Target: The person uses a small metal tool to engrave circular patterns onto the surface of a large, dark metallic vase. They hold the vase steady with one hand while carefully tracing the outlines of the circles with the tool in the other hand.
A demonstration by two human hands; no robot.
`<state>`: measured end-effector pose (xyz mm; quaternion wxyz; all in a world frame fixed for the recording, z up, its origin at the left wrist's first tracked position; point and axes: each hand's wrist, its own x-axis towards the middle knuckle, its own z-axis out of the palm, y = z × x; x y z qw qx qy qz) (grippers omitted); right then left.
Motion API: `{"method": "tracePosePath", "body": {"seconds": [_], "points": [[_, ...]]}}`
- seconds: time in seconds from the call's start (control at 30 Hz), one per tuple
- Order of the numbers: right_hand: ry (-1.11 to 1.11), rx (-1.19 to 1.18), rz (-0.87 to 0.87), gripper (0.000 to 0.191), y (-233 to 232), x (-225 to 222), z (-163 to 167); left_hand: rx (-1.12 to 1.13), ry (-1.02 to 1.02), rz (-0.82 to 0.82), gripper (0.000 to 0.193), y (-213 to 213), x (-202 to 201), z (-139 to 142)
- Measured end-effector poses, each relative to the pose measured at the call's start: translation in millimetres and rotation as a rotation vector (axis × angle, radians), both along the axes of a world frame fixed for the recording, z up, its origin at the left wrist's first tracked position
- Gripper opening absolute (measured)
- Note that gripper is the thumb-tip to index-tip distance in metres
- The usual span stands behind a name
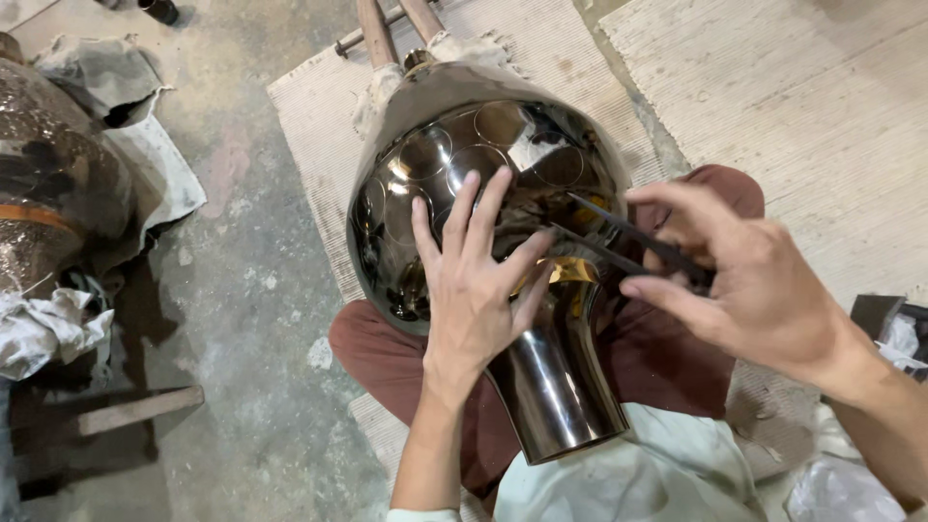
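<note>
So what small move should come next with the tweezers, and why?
Probably ease the tweezers down so the gold piece lies flat on the vase; its edge looks lifted beside the left hand, and the right hand holds the tips just above it.

Soft, even light falls from above, moderately bright, with warm tones. The polished metal vase (483, 193) throws strong glare and mirror reflections along its body and neck. Shadows on the concrete floor (242, 290) are faint and diffuse. Focus is sharp centrally; the edges bend slightly outward.
</note>
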<state>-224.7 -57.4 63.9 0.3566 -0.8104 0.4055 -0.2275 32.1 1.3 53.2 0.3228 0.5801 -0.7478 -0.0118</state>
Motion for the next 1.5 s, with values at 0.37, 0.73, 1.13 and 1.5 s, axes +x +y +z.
{"method": "tracePosePath", "body": {"seconds": [0.37,0.73,1.13,1.5], "points": [[0.359,-0.401,0.016,0.042,-9.7,37.2,58.4,0.066,-0.041,0.062,0.046,-4.1,-3.2,-3.9],[0.515,-0.421,0.046,0.041,-12.6,43.4,69.4,0.089,-0.023,0.075,0.052,-4.2,-5.6,-0.8],[0.550,-0.436,0.038,0.038,-13.1,49.5,76.3,0.099,-0.009,0.081,0.053,-5.5,-6.7,-2.1],[0.883,-0.376,0.130,0.040,-19.6,69.2,92.4,0.096,0.026,0.075,0.050,-3.8,-4.8,-2.0]]}}
